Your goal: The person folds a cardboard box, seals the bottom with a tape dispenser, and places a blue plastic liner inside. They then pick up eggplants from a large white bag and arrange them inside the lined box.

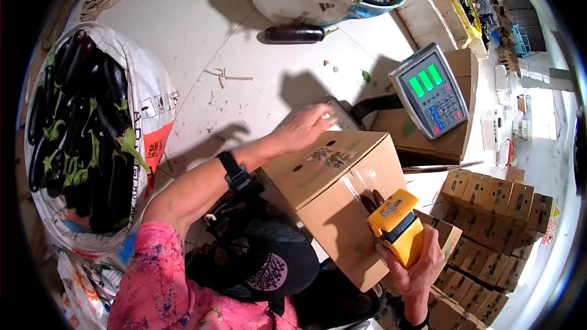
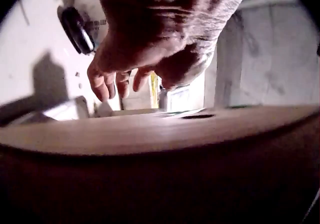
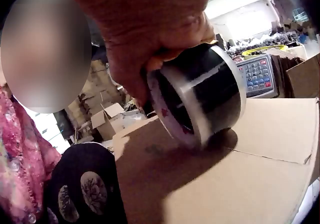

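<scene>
A closed cardboard carton (image 1: 324, 226) stands tilted in front of the person, with clear tape (image 1: 358, 180) along part of its seam. My right hand (image 1: 425, 260) grips a yellow tape dispenser (image 1: 397, 223) over the near face of the carton. In the right wrist view the wide roll of clear tape (image 3: 217, 89) sits close against the cardboard. My left hand (image 1: 302, 128) reaches over the far edge of the carton, wrist above its printed side. The left wrist view shows that hand's fingers (image 2: 102, 84) loosely bent, with no object held between them.
A scale display (image 1: 431, 91) stands beyond the carton. Sacks of eggplants stand at left (image 1: 82, 128) and at the back (image 1: 324, 0). One loose eggplant (image 1: 295, 34) lies on the floor. Stacked small cartons (image 1: 489, 232) fill the right side.
</scene>
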The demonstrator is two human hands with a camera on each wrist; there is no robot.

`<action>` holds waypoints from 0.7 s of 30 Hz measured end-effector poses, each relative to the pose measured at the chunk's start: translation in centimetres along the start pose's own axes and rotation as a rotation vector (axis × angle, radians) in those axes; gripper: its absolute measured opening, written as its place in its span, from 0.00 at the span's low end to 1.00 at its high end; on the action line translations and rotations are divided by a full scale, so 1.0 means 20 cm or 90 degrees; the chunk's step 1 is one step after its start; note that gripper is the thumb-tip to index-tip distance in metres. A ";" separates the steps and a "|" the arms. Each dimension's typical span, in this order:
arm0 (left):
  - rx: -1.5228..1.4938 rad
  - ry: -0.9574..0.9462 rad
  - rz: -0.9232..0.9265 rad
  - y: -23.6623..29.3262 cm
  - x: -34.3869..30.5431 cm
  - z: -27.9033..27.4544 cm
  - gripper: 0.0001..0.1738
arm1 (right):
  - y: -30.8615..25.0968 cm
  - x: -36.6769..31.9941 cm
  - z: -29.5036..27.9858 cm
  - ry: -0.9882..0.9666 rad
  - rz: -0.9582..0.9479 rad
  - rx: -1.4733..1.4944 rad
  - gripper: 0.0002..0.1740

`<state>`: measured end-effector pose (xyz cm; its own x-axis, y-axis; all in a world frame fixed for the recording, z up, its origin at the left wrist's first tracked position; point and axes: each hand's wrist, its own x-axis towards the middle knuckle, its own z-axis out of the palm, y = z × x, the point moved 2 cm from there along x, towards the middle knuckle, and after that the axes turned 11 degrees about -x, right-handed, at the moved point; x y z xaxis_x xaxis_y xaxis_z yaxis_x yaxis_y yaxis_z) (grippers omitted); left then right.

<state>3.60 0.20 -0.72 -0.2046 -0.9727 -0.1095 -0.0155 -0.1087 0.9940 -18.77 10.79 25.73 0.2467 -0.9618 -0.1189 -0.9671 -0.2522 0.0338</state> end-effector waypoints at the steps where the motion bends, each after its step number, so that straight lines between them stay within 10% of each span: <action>1: -0.117 -0.015 0.038 0.09 0.03 0.02 0.26 | 0.01 0.00 0.01 -0.002 -0.001 0.012 0.35; 3: -0.029 -0.126 0.257 -0.09 0.07 0.19 0.32 | 0.04 0.00 0.02 0.001 -0.002 0.036 0.35; 11: 0.056 -0.108 -0.039 -0.36 0.08 0.11 0.26 | 0.04 -0.01 -0.01 -0.001 0.021 0.044 0.33; 15: -0.156 0.040 0.088 0.22 0.08 0.08 0.31 | 0.09 -0.02 0.02 0.041 -0.026 0.081 0.33; 18: -0.079 -0.068 0.120 0.74 0.00 0.10 0.31 | 0.11 -0.02 0.04 0.083 -0.046 0.102 0.32; 21: 0.109 -0.058 0.214 0.71 -0.02 0.22 0.30 | 0.13 -0.03 0.03 0.106 -0.081 0.112 0.31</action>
<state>-0.86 -0.11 13.45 -0.3124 -0.9250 0.2162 -0.0936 0.2564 0.9620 -21.58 10.82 25.23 0.3601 -0.9313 0.0549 -0.9199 -0.3642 -0.1452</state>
